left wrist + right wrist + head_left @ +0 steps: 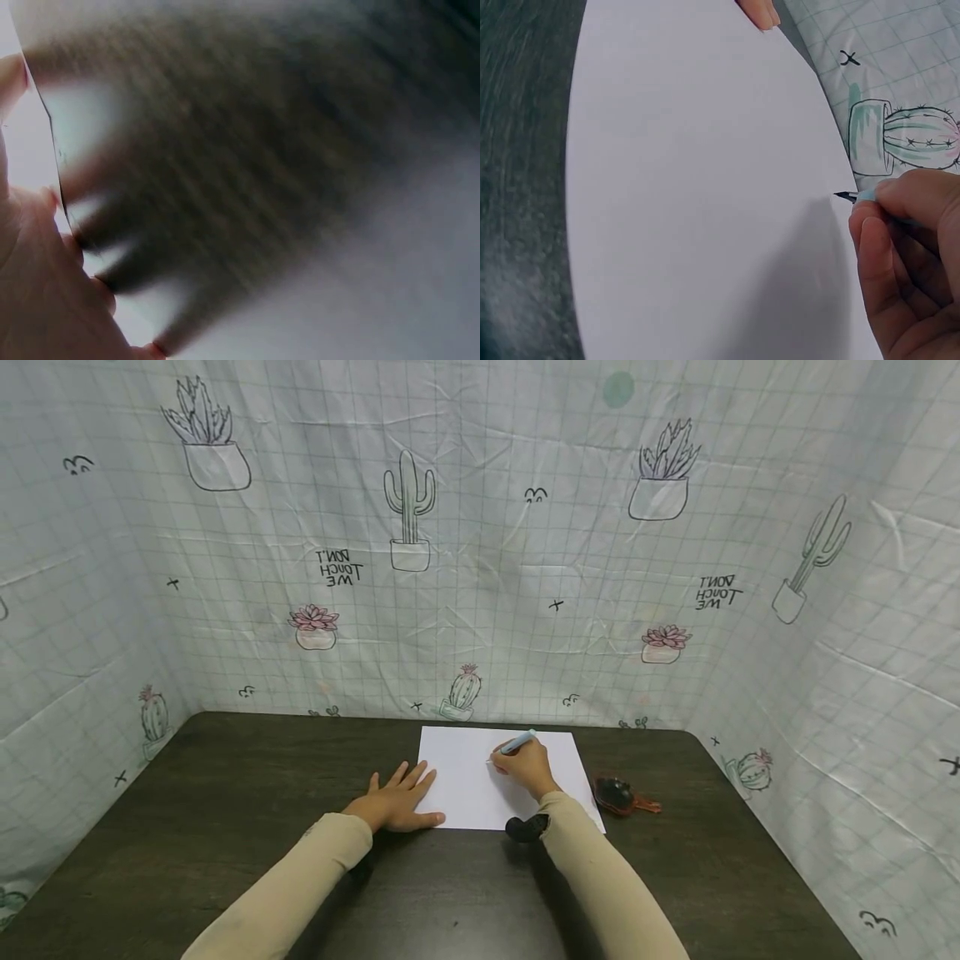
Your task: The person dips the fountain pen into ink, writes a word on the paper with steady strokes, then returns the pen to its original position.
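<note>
A white sheet of paper (pixel 468 789) lies on the dark table. My right hand (pixel 525 767) pinches a light blue pen (pixel 517 742) between thumb and fingers, over the sheet's upper middle. In the right wrist view, the pen's dark pointed nib (pixel 845 196) sits right at the paper's surface, and the paper around it looks blank. My left hand (pixel 397 800) rests on the sheet's left edge, fingers spread and straight. The left wrist view is mostly dark blur, with part of the left hand (pixel 45 277) at its left side.
Right of the paper lies a glossy dark oval thing (pixel 615 795) with a reddish-brown rim and stem. A dark wooden table (pixel 225 827) meets a white cloth (pixel 480 635) printed with cacti along its back and sides. A black device (pixel 527 829) is at the right wrist.
</note>
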{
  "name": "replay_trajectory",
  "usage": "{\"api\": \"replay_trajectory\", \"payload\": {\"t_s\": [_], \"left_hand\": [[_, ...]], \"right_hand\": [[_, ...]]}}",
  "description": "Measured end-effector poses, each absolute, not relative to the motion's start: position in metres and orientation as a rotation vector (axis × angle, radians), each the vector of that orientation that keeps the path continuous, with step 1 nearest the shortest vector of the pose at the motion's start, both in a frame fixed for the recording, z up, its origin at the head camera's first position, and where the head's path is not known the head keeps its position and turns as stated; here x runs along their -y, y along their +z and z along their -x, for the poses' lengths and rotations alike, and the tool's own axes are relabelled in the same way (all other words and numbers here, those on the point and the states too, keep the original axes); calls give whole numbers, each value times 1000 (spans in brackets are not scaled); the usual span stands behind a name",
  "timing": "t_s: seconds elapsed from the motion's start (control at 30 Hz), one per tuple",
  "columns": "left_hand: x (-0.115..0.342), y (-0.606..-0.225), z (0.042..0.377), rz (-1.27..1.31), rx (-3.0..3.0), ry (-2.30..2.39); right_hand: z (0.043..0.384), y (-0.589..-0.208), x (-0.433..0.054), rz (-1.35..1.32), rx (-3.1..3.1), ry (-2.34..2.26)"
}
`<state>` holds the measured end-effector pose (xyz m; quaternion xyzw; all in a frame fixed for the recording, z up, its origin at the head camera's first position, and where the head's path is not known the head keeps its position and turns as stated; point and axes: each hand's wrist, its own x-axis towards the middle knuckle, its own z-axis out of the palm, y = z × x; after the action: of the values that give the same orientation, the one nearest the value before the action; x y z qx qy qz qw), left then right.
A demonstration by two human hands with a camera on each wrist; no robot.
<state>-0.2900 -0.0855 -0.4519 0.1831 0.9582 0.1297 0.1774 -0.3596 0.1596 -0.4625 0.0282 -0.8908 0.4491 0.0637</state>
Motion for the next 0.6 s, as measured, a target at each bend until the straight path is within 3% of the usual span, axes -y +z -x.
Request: {"api": "replay_trajectory", "payload": {"t_s": [0.6], "left_hand": [[85, -454, 292, -512, -2707, 387]], "right_hand": [[357, -460, -157, -143, 2729, 1237]]}}
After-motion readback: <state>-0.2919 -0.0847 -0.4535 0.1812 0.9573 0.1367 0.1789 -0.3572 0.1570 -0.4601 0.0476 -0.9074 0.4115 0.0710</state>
